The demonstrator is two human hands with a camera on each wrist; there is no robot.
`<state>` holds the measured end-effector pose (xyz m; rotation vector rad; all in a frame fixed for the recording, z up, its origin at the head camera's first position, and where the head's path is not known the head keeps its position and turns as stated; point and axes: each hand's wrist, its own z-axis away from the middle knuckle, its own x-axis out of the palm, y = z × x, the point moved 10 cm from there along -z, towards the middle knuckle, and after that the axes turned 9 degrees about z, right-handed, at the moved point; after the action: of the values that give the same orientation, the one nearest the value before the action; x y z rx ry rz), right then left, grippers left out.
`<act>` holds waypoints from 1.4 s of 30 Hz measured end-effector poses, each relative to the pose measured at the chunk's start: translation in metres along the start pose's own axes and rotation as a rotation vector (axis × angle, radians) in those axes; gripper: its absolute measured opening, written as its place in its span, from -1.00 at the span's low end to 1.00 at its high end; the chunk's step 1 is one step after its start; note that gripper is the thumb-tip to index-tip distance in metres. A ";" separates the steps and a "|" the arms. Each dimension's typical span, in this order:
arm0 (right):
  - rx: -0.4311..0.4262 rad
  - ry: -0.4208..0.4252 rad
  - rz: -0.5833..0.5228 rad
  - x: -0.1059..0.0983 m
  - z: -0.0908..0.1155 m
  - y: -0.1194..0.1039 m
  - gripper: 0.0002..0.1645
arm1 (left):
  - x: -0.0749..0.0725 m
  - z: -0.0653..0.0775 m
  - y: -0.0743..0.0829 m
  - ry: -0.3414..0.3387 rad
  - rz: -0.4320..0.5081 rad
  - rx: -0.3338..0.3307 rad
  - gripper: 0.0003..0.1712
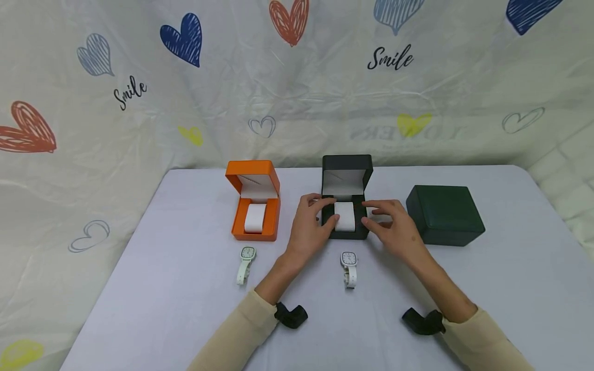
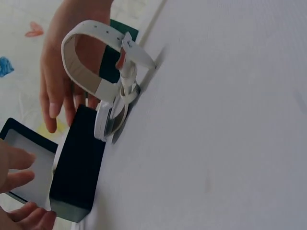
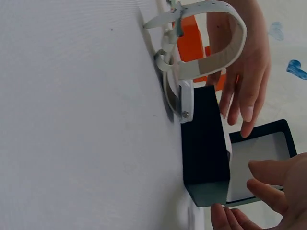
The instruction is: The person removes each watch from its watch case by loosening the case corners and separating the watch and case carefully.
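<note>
A black watch box point(image 1: 345, 234) stands with its lid raised, a white cushion point(image 1: 345, 216) inside. At its left side my left hand point(image 1: 312, 224) reaches in, thumb and forefinger extended over the rim by the cushion. On the opposite side my right hand point(image 1: 394, 226) has its fingertips right at the box's right edge. The fingers point(image 3: 268, 194) of the right hand look relaxed and spread in the right wrist view. A white-strapped watch point(image 1: 349, 269) lies in front of the black box; its buckled strap point(image 2: 76, 60) stands up as a loop in the left wrist view.
To the left, an orange watch box point(image 1: 255, 237) also stands with its lid up, a white cushion in it. Another pale watch point(image 1: 245, 265) lies before it. A dark green box point(image 1: 445, 216) with its lid down sits right of my right hand. A printed curtain point(image 1: 297, 93) hangs behind the table.
</note>
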<state>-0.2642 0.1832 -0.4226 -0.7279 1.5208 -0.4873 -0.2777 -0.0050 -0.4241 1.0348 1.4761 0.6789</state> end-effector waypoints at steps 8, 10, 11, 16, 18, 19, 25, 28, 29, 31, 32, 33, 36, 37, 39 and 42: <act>-0.036 0.123 -0.005 -0.027 0.006 -0.006 -0.58 | -0.001 0.005 0.028 0.070 0.064 0.166 -0.68; -0.046 0.146 -0.010 -0.032 0.008 -0.008 -0.59 | 0.000 0.007 0.033 0.073 0.070 0.188 -0.69; -0.051 0.157 -0.011 -0.034 0.009 -0.008 -0.59 | 0.001 0.007 0.034 0.070 0.079 0.195 -0.70; -0.068 0.212 0.000 -0.044 0.015 -0.010 -0.62 | 0.009 0.011 0.040 0.046 0.129 0.219 -0.72; -0.073 0.237 0.018 -0.048 0.018 -0.012 -0.63 | 0.012 0.013 0.043 0.041 0.141 0.230 -0.72; -0.075 0.248 0.024 -0.050 0.019 -0.012 -0.64 | 0.013 0.013 0.044 0.038 0.144 0.233 -0.72; -0.087 0.288 0.006 -0.065 0.024 -0.015 -0.67 | 0.019 0.016 0.050 0.027 0.153 0.244 -0.72; -0.104 0.307 -0.019 -0.073 0.026 -0.015 -0.68 | 0.023 0.017 0.054 0.014 0.149 0.249 -0.72; -0.109 0.313 -0.024 -0.076 0.026 -0.015 -0.68 | 0.025 0.017 0.056 0.008 0.143 0.252 -0.71; -0.113 0.325 -0.026 -0.081 0.027 -0.013 -0.68 | 0.028 0.018 0.059 -0.003 0.132 0.259 -0.71; -0.113 0.330 -0.027 -0.083 0.027 -0.012 -0.68 | 0.029 0.018 0.060 -0.007 0.128 0.263 -0.70; -0.114 0.335 -0.028 -0.085 0.028 -0.011 -0.67 | 0.031 0.018 0.062 -0.012 0.124 0.265 -0.70; -0.117 0.350 -0.034 -0.091 0.029 -0.007 -0.66 | 0.034 0.019 0.065 -0.024 0.126 0.265 -0.70; -0.118 0.355 -0.038 -0.093 0.029 -0.006 -0.66 | 0.036 0.019 0.066 -0.029 0.131 0.264 -0.70; -0.120 0.365 -0.046 -0.098 0.030 -0.003 -0.67 | 0.039 0.018 0.067 -0.044 0.152 0.252 -0.69; -0.110 0.374 -0.045 -0.105 0.032 0.000 -0.68 | 0.044 0.017 0.069 -0.068 0.180 0.232 -0.68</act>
<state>-0.2352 0.2604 -0.3510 -0.7878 1.8951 -0.6014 -0.2441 0.0620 -0.3877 1.3686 1.4375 0.6017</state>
